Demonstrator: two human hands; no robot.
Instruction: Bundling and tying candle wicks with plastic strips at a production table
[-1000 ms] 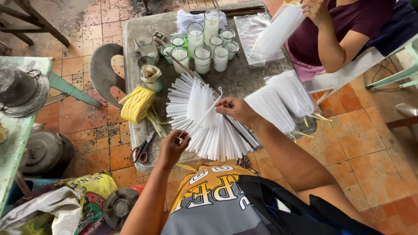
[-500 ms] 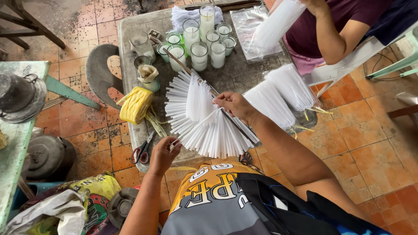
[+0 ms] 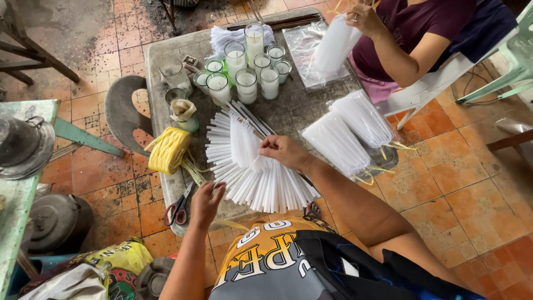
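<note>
**Inspector:** Start nearest the camera. What do the hands have?

**Assistant:** The left hand (image 3: 206, 201), low and left of centre, is curled around the near end of a fan of thin white candles (image 3: 250, 166), though I cannot tell how tightly its fingers close. The right hand (image 3: 283, 151), at mid-frame, is pinched shut on one or two of those candles near their upper ends. The fan lies spread on the grey table (image 3: 311, 105), at its near edge.

**Inspector:** Handling?

**Assistant:** In my judgement they are light, slim, stiff and brittle; wax will snap if bent and may feel slick. Best gripped lightly, close to the gathered base, or singly between fingertip and thumb.

**Inspector:** Count?

**Assistant:** One fan, several dozen sticks; too crowded to number exactly. Red-handled scissors (image 3: 179, 206) at the lower left of the table, one pair. One yellow roll of twine (image 3: 169, 150) just beyond.

**Inspector:** Further out?

**Assistant:** Two clear bags of white candles (image 3: 350, 130) to the right of centre, side by side. Towards the top, a cluster of glass candle jars (image 3: 247, 69), about eight, filled white, plus an empty glass or two to their left. At the upper right, a seated person's hand (image 3: 363, 16) holds a third bag (image 3: 333, 47) above the table.
</note>
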